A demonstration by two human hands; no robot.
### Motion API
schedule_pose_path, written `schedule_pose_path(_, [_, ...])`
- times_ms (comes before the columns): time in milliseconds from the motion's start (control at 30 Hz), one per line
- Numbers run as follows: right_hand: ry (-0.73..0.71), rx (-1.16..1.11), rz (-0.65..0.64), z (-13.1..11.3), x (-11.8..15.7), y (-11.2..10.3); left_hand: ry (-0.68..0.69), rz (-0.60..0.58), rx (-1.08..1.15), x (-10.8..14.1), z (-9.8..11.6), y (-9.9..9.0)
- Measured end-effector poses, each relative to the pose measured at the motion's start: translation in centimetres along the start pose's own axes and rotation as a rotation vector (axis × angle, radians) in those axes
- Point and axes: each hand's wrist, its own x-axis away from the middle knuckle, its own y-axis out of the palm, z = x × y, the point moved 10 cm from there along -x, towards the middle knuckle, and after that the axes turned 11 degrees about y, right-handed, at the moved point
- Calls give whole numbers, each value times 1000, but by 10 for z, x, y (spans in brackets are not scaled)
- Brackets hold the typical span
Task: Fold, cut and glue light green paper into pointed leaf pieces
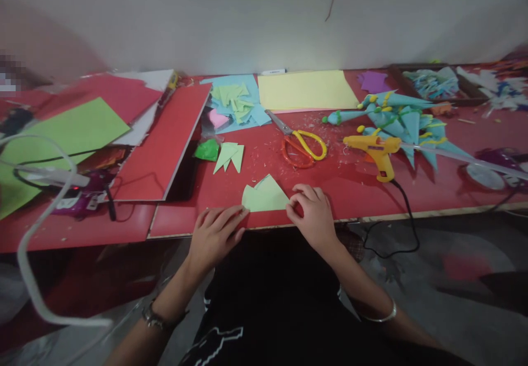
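A folded piece of pale green paper lies at the table's front edge, its top rising to a point. My left hand rests at its left corner, fingers stretched out, the thumb apart from them. On the other side, my right hand pinches the right corner between thumb and index finger. Small pale green pointed pieces lie just beyond, to the left. Scissors with one yellow and one red-orange handle sit behind the paper, blades partly apart.
A yellow glue gun stands at right, its black cord hanging over the edge. Behind it are blue paper cones. Yellow sheets and green scraps lie at the back. A red board and purple device occupy the left.
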Motion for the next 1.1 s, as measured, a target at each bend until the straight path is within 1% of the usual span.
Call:
schedule_pose_path(167, [6,-4,-1,8,0,-3,12,-7,-20,0,1,1])
schedule_pose_path(233, [0,-45,13,12,-1,-6,21,1,-31,0,1,1])
schedule_pose_path(300, [19,-153,57,18,-1,-12,40,16,-41,0,3,-1])
schedule_pose_path(400, [75,-337,193,28,2,-28,64,41,-53,0,5,-3])
schedule_pose_path(433, [48,-361,219,26,4,-31,68,46,-56,-1,5,-3])
schedule_pose_path(467, [-19,-354,218,17,7,-31,70,48,-58,-1,5,-4])
schedule_pose_path(500, [-121,-319,186,4,10,-28,71,49,-59,-1,5,-4])
schedule_pose_path(567, [-325,-200,66,-24,22,-14,71,50,-53,-2,4,-5])
schedule_pose_path(600, [-385,-136,11,-32,27,-6,72,52,-45,-2,4,-6])
schedule_pose_path(633, [-407,-81,-32,-36,31,1,70,54,-36,-2,4,-7])
schedule_pose_path(667, [-398,-45,-63,-36,32,6,68,59,-26,-2,4,-8])
schedule_pose_path(733, [-326,-39,-94,-30,30,10,61,76,-7,-2,4,-10])
schedule_pose_path(867, [-164,-188,-127,-15,15,5,57,114,11,-1,1,-12])
schedule_pose_path(933, [-144,-229,-194,-16,8,8,55,112,46,-2,-3,-11])
schedule_pose_path(1033, [-137,-242,-302,-20,1,18,22,91,126,-6,-8,-8])
schedule_pose_path(1100, [-101,-280,-294,-20,-4,20,-14,107,159,-13,-7,-10])
